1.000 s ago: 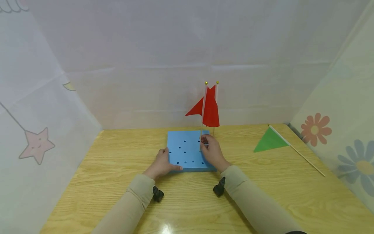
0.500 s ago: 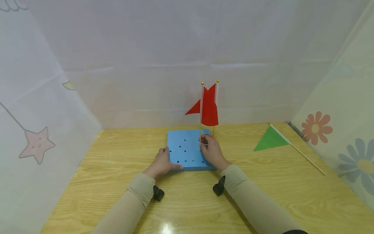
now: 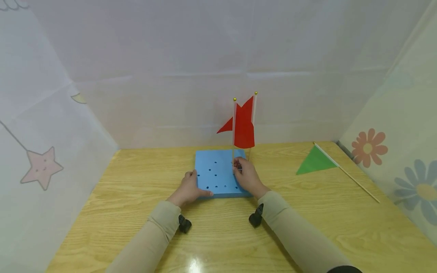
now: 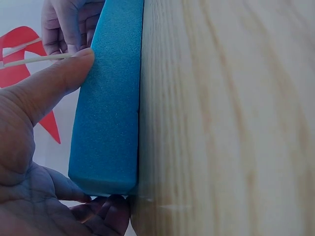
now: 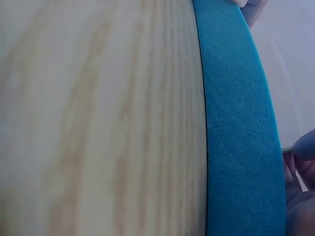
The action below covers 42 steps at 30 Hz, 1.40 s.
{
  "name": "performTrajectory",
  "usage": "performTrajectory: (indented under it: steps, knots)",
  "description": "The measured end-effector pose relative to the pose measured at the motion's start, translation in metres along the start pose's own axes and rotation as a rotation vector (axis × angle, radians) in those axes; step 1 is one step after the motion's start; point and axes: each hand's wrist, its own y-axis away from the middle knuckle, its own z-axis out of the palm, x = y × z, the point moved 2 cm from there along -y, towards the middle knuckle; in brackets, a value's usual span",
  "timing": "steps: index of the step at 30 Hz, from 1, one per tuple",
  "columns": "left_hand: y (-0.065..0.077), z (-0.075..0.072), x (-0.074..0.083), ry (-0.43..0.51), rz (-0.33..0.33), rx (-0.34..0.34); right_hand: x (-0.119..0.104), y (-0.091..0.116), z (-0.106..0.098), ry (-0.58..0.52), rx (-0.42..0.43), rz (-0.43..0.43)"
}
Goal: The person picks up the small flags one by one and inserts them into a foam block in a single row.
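Observation:
In the head view, a blue foam block with several small holes lies flat on the table. My left hand grips its near left corner, thumb along the front side and fingers round the left side. My right hand pinches the thin wooden stick of a red flag above the block's right part. This flag stands upright, a gold ball on top; my fingers hide the stick's lower end. A second red flag stands behind, pointing left. The left wrist view shows the pinched stick beyond my left thumb.
A green triangular flag on a stick lies on the wooden table to the right. Pale cloth walls with printed flowers and a star enclose the table's back and sides.
The pinched red flag's stick has tipped from a slight rightward lean to upright, its gold ball shifting left. Both hands have stayed almost in place.

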Motion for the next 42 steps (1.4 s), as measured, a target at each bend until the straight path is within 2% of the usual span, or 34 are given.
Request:
performTrajectory:
  steps: [7, 16, 25, 35, 42]
  knots:
    - [0.002, 0.001, 0.002, 0.035, -0.015, -0.004, -0.002, 0.003, -0.001, 0.024, -0.013, 0.065]
    - [0.002, -0.001, 0.003, 0.043, -0.007, 0.004, -0.009, 0.012, -0.016, -0.012, -0.004, 0.090]
    - [0.002, 0.001, 0.002, 0.040, -0.003, -0.003, 0.006, 0.025, -0.035, -0.022, -0.046, 0.149]
    - [0.003, 0.001, 0.001, 0.064, -0.003, -0.006, 0.026, 0.034, -0.059, 0.018, -0.036, 0.119]
    - [0.003, 0.001, 0.001, 0.065, -0.010, -0.005, 0.040, 0.039, -0.086, 0.066, -0.044, 0.125]
